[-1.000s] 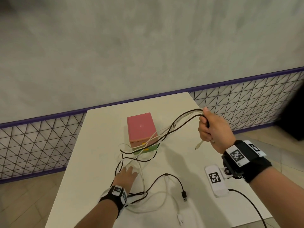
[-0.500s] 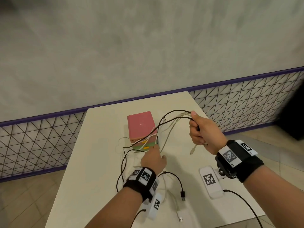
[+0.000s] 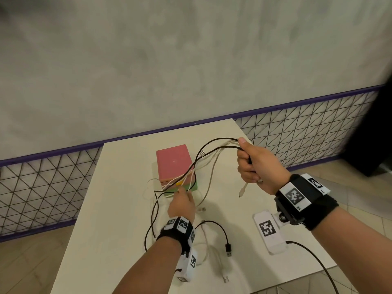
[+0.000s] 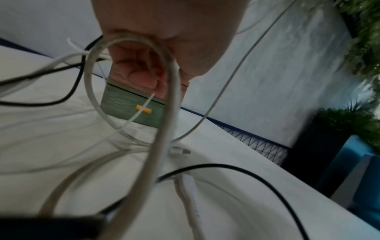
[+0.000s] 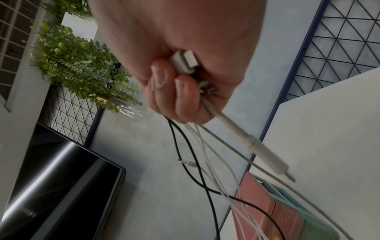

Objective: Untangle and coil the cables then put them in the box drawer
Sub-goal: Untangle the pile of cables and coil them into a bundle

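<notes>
Untangling step, nothing coiled yet. The right hand [image 3: 257, 164] is raised over the right side of the desk [image 3: 118, 209], fist clenched round a bundle of cables [image 3: 214, 153], black and white together, thumb on top, wrist cocked up; one white plug end [image 3: 241, 190] dangles below the fist, and the right wrist view shows more connector ends [image 5: 186, 63] bunched in the palm. The strands run left and down from it, across the front of the pink and green box [image 3: 175, 166] standing mid-desk, its green drawer with the yellow handle [image 4: 144, 109] facing near and looking closed. The left hand [image 3: 182, 205] sits low, just near of the box, fingers curled on a thick grey-white cable loop [image 4: 131, 78] and pinching a thin white strand, per the left wrist view. More slack lies on the desk near the left wrist: a black USB cable [image 3: 220, 232] and a white one [image 3: 218, 264], apart from the bundle. To do this well: hold the right fist steady as the anchor, pull one strand out at a time with the left, follow it to the crossing rather than yanking, or the knot likely tightens. Keep the strands off the box corner, a snag could drag it. Free ends through loops first.
</notes>
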Available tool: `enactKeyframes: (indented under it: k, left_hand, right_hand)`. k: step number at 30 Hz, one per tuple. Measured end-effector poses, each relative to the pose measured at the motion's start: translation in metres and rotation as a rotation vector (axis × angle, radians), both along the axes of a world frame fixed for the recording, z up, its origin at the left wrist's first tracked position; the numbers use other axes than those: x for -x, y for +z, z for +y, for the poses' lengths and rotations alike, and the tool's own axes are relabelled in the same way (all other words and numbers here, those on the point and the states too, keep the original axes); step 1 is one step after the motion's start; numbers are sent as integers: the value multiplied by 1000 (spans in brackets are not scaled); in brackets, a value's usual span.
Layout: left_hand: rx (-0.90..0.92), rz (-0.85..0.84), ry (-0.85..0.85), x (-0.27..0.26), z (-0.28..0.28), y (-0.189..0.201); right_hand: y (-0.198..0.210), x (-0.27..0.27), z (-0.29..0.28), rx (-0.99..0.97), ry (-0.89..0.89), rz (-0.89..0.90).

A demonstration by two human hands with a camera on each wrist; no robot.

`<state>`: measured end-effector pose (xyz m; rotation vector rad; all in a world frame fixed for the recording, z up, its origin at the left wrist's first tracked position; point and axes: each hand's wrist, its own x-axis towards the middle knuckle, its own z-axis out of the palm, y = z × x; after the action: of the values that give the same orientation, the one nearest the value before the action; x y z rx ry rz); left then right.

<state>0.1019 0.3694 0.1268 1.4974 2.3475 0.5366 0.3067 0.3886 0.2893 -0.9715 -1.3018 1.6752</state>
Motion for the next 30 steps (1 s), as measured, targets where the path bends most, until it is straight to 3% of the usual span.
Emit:
enactKeyframes:
  k: [5,8,11,16,20,22,26,27,30]
  left_hand:
    - [442,412,-380,-2,-7,-5]
    - [695,564,-517,3,-19,-20]
    - [757,564,-541,16,-25,-22]
    - [689,512,-471,56,-49,-31]
    - [697,490,-418,67,-46,-16]
    - [573,323,-401,64,-40,-11]
    - [212,-494,-203,34,-35,-5]
    - [112,-614,-107,26,-34,-3]
    - [-117,-704,-71,13,-31,18]
  right_hand:
    - [4,-1,3,-20,-67,-19]
    - [11,-2,10,-14,-129,55]
    - [16,-5,18,-8,-153,71]
    - [12,-5,24,-36,-148,80]
    - [7,-1,24,-44,-98,61]
    - [2,5,22,-57,-70,29]
    - [-3,17,20,-41,-33,-4]
    - [-3,19,20,-46,-26,-22]
    - [-6,18,22,-46,-55,-70]
